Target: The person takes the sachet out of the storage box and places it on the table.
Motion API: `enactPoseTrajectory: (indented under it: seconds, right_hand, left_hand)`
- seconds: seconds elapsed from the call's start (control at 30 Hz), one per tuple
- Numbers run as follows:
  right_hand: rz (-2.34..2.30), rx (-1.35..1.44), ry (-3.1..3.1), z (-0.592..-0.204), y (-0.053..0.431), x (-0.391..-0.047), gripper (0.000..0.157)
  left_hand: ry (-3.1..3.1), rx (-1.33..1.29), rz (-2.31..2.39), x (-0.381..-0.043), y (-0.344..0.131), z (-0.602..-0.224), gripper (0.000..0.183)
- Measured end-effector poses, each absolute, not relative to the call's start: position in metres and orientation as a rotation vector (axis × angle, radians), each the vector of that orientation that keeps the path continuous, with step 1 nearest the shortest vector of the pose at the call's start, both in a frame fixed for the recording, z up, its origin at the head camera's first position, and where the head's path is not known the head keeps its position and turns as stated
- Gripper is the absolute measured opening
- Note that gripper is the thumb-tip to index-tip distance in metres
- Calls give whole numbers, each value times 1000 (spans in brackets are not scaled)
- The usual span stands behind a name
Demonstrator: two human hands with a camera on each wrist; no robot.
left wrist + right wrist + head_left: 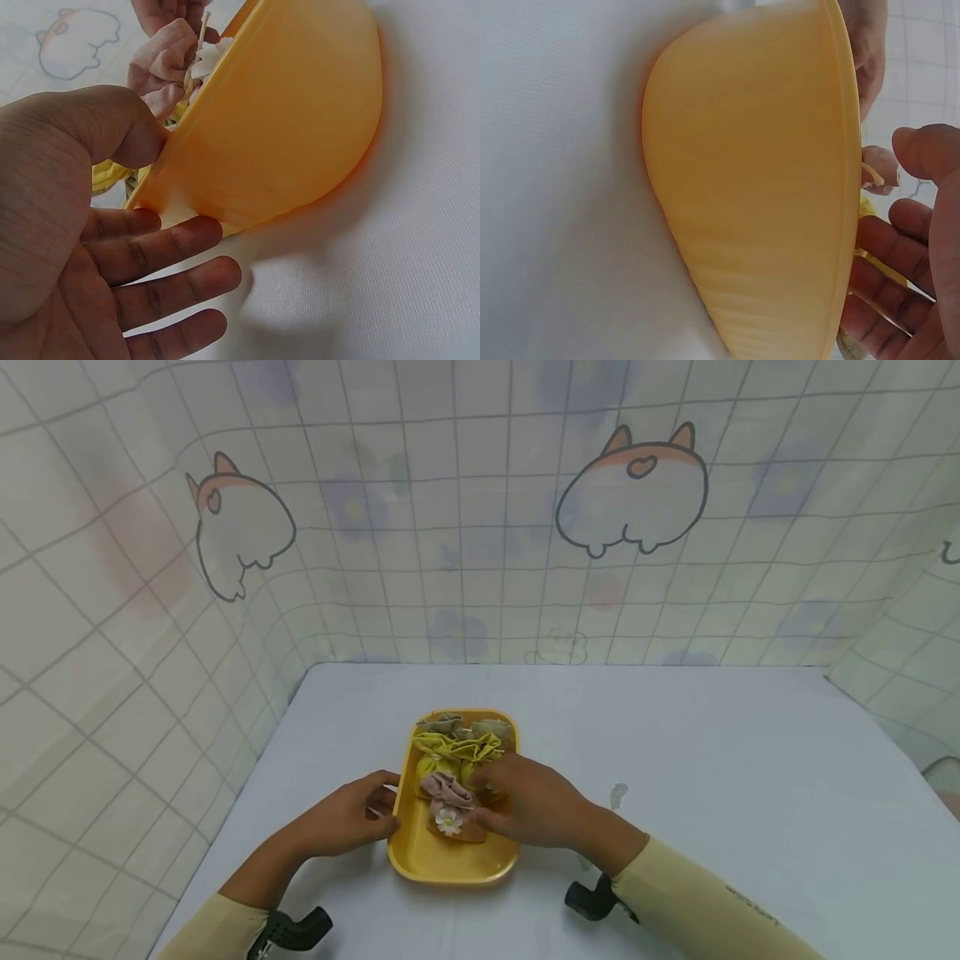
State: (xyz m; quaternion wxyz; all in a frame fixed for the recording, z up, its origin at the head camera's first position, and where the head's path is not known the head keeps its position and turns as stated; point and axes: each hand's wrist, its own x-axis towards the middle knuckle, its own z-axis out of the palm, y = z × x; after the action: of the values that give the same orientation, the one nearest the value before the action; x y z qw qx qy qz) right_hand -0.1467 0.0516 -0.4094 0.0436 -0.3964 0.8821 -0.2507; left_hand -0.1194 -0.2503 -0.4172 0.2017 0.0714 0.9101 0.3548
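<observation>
A checked curtain (487, 568) hangs across the upper frame, behind a white table (712, 793). Left of centre in the lower half sits a yellow tray (453, 866), its long axis running up and down the frame. The left hand (356, 814) meets its left wall from outside, fingers spread and fairly straight, thumb tip against the rim. The right hand (536, 802) reaches in over the right rim, thumb standing apart from the fingers. Inside, grey-green pouches (491, 729) lie at the top end, then two yellow pouches (437, 766); the right hand blocks part of the right-hand one, and I can't quite tell whether its fingertips touch the cloth. Below, beside the right thumb, a pink pouch (447, 791) points its gathered neck upper left, a white flower (448, 821) on its front.
</observation>
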Motion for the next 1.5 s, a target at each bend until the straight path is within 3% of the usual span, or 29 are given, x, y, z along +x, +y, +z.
enactPoseTrajectory:
  seconds: [1.5]
  right_hand:
    - [-743, -1182, 2782, -401, 40, -150, 11]
  left_hand:
    - [2536, 231, 999, -120, -254, -421, 60]
